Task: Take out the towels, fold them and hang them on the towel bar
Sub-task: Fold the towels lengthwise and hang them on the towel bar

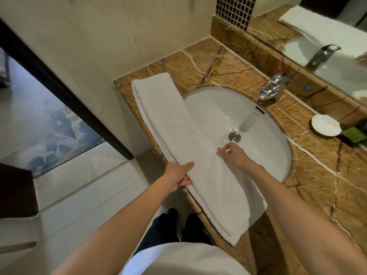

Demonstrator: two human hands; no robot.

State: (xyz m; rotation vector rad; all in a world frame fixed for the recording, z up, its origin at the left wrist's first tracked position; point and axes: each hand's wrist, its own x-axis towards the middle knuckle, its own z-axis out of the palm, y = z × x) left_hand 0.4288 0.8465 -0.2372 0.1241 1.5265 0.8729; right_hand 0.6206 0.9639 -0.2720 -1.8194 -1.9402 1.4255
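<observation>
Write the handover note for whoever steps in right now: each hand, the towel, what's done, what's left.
Left hand grips the near-left edge of the towel, thumb on top.
Right hand pinches the opposite edge, over the sink.
The towel lies as a long folded strip across the counter and the sink's left side. It is the only towel lying here.
Done: towel out and folded lengthwise.
Left: finish the fold and hang it on the towel bar, which is not in view.
</observation>
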